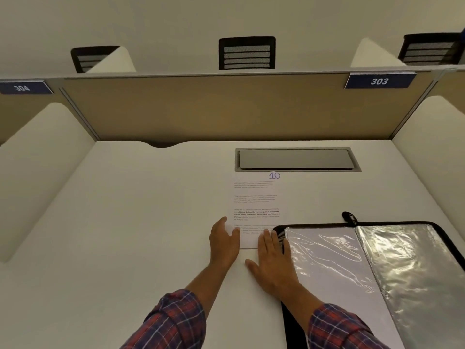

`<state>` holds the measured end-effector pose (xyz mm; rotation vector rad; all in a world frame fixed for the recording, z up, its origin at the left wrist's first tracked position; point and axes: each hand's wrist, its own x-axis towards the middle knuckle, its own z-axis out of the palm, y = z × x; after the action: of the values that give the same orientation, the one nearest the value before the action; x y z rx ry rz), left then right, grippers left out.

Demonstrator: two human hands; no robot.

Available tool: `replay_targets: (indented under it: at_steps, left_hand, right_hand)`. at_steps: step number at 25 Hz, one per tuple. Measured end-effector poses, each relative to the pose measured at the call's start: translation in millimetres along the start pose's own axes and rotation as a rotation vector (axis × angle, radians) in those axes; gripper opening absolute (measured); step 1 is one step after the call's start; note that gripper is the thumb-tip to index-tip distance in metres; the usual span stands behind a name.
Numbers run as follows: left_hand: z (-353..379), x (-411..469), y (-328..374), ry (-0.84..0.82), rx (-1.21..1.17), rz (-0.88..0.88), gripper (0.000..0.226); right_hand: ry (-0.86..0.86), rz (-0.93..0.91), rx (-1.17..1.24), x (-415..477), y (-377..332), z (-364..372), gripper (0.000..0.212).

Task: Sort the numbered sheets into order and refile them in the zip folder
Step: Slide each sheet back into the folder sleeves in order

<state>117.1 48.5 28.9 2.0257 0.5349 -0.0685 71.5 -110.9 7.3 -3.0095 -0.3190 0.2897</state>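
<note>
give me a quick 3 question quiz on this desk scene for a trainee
1. True or false: the zip folder is closed.
2. Fill in: the number handwritten at the top of the sheet is ___.
3. Where does the folder lie relative to the sheet? A) to its left B) to its right, covering its lower corner C) underneath it

Key: 1 false; 2 10; 3 B
</note>
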Motion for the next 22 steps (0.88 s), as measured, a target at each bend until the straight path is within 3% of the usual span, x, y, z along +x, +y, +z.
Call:
replay_targets:
  at_steps: [4, 7, 10, 12, 14, 18, 22]
  left_hand:
    - [-8, 31, 21, 0.016, -0.307, -0.23, 0.06]
    - [-14, 53, 28, -0.009, -0.377, -0.303, 0.062]
    - [-14, 73, 29, -0.115, -0.289, -0.258, 0.05]
    - [-16, 76, 35, -0.196, -0.215, -0.216, 0.022]
    - [-16, 81, 36, -0.212, -0.106, -0.172, 0.007]
    - [-17, 75, 42, -0.17, 0.034, -0.067, 0.008]
    - [-29, 61, 48, -0.101, 0.04, 0.088, 0.014]
  right_hand:
    - [-0.031, 0.045, -0.003, 3, -9, 3, 0.092]
    - [-0.088, 0.049, 0.006, 5, -12, 5, 0.09]
    - [-0.121, 0.058, 0.029, 6, -10, 6, 0.087]
    - [-0.11, 0.061, 0.025, 6, -9, 5, 0.083]
    - [-0.098, 0.051, 0.021, 6, -8, 7, 0.084]
    - [-0.097, 0.072, 0.03, 7, -9, 2, 0.086]
    - [-0.064, 0.066, 0.137, 7, -4, -9, 0.111]
